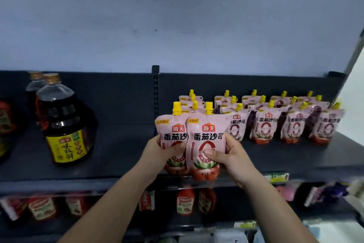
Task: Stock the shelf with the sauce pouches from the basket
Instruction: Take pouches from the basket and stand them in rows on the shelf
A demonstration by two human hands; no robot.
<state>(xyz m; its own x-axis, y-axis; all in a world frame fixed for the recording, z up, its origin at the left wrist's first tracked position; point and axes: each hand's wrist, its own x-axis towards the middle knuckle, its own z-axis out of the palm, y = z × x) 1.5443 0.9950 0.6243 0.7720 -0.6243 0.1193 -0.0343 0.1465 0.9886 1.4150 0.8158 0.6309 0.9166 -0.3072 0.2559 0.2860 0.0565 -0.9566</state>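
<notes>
- The left hand [157,148] grips one sauce pouch [173,130]; the right hand [230,156] grips a second pouch [206,138] overlapping it, over the shelf [122,160] front edge.
- The stocked rows [266,124] stand at 2 o'clock; best to set both upright at 12 o'clock, caps up, labels forward.

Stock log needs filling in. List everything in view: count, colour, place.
left pouch: one, pink, yellow cap, held before the shelf edge.
right pouch: one, pink, yellow cap, overlapping it in front.
shelved pouches: many, pink, yellow caps, rows on shelf's right.
bottles: two, dark, front one yellow-labelled, shelf's left.
shelf: one, dark grey.
lower packs: several, red, blurred, shelf below.
wall: one, pale, behind.
left hand: grips left pouch.
right hand: grips right pouch.
</notes>
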